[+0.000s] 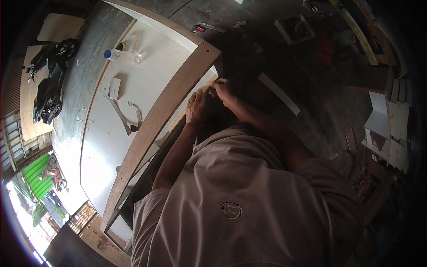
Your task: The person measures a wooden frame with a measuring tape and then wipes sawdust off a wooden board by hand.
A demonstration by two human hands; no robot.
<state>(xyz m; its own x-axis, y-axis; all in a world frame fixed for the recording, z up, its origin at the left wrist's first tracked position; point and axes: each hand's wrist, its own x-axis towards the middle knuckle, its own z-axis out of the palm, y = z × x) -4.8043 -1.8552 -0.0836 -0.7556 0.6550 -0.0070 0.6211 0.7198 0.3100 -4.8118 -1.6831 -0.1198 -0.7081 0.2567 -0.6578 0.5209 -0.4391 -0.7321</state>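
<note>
My left hand (195, 107) has its fingers together, bent over a narrow pale wooden strip (180, 116) along the inner side of a long reddish-brown board (150, 123). My right hand (221, 91) is just beyond it, fingers pinched at the strip's upper end; what is between them is too small to make out. The board borders a large white-topped wooden piece (155, 53). On that white surface are a clear plastic bottle (122, 55) with a blue cap, a small white block (114, 89), and metal tools (119, 115) left of my hands.
A black motorcycle (49, 84) stands at left, a red one (55, 175) farther down near the bright opening. A loose white strip (279, 93), small tools (209, 27) and an open box (293, 31) lie on the dark floor. Stacked panels (382, 124) line the right.
</note>
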